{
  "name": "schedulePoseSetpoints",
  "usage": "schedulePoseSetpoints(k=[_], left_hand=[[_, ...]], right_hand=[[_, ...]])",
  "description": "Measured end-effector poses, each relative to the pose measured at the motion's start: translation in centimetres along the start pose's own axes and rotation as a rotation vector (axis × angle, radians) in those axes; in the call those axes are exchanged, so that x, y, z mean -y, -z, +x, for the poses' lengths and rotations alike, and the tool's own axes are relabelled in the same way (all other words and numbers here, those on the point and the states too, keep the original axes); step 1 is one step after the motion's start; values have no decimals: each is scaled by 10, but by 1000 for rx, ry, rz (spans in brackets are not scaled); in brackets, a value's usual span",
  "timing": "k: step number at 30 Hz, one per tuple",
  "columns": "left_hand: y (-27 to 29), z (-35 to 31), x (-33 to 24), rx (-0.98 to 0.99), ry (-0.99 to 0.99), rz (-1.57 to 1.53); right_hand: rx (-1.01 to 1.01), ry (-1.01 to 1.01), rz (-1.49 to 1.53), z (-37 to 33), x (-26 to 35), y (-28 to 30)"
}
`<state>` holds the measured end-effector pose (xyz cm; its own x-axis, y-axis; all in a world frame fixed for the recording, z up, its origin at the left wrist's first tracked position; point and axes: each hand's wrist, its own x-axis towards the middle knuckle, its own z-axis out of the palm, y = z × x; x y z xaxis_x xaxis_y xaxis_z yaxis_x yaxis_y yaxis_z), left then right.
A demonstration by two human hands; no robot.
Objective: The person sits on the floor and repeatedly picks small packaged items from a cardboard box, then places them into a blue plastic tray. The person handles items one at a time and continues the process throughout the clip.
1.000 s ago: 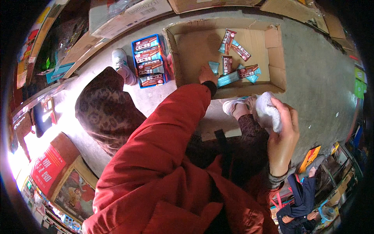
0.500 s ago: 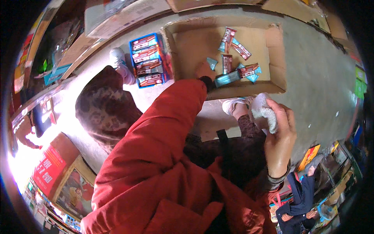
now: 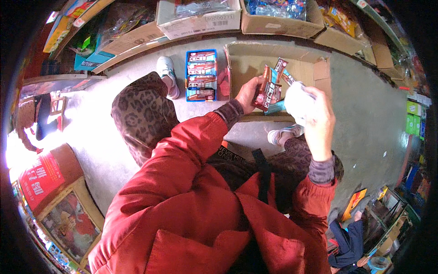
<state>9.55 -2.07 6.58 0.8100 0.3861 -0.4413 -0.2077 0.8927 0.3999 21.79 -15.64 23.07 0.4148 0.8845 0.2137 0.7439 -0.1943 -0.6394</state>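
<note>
My left hand [image 3: 249, 95] has its fingers closed round brown-and-red wrapped snack bars [image 3: 267, 97], lifted over the cardboard box [image 3: 248, 61]. How many bars it holds I cannot tell. A crumpled white cloth [image 3: 297, 104] is gripped in my right hand [image 3: 322, 119], close beside the bars on their right. Whether cloth and bars touch is unclear. Brown and teal wrapped packs [image 3: 275, 108] lie in the box, partly hidden by my hands. To its left, a blue-rimmed tray [image 3: 200, 51] holds a column of similar bars [image 3: 201, 69].
Open cartons of packaged goods [image 3: 198, 23] line the far side. My white shoes stand on the grey floor [image 3: 369, 105], one beside the tray, one below the box. A red-and-brown carton [image 3: 39, 178] is at the lower left; a person in dark clothes [image 3: 347, 242] is at the lower right.
My left hand has come up out of the box with bars in it. My right hand has brought the cloth close to them. The whole view has shifted.
</note>
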Motion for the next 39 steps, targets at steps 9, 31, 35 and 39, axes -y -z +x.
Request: schedulePoseSetpoints(k=[9, 31, 35, 39], left_hand=[[-5, -58, -18, -7, -107, 9], [52, -70, -31, -82, -182, -68], [68, -58, -22, -36, -204, -176], [62, -63, -14, 2, -132, -201]], right_hand=[[66, 404, -28, 5, 33, -70], [395, 421, 28, 8, 32, -113], [434, 476, 40, 9, 33, -117], [413, 421, 95, 12, 33, -120]])
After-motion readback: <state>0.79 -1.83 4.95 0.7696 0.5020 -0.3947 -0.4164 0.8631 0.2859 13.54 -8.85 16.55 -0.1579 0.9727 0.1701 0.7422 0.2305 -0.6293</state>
